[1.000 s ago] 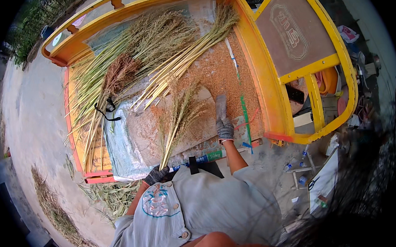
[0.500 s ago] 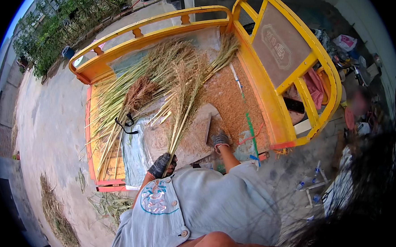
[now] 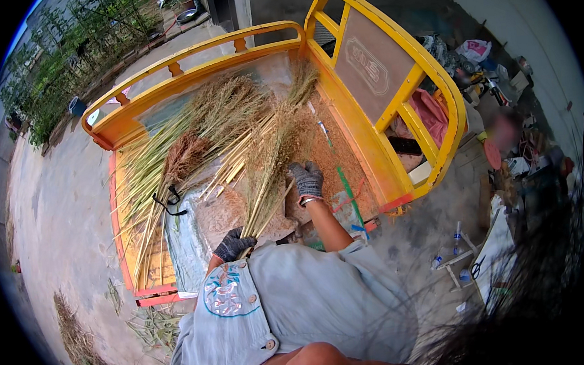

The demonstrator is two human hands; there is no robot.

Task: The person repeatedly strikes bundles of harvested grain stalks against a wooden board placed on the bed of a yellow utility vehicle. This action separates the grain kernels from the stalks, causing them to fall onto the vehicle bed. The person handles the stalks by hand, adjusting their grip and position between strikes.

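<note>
My left hand (image 3: 232, 245), in a dark grey knit glove, is closed around the lower stalks of a bunch of grain stalks (image 3: 272, 160). The bunch slants up and away, its seed heads spread over the truck bed. Beside the bunch on the right, my right hand (image 3: 308, 180) wears a grey glove and has its fingers partly spread, back upward. It is close to or touching the stalks; contact is unclear. Under the bunch is a pale, dusty board (image 3: 224, 214), partly hidden. Loose reddish-brown seed (image 3: 340, 157) covers the bed to the right.
Further stalks (image 3: 225, 106) lie across the left of the yellow cargo bed (image 3: 123, 128), with a reddish seed-head bundle (image 3: 184, 158) and a black strap (image 3: 167, 201). A yellow railing (image 3: 425, 76) rises at right. Clutter (image 3: 499, 105) and a small stand (image 3: 456, 266) lie beyond.
My right hand has moved away from the board's edge, up to the right side of the bunch. The left hand keeps its hold on the stalks. The view has shifted somewhat.
</note>
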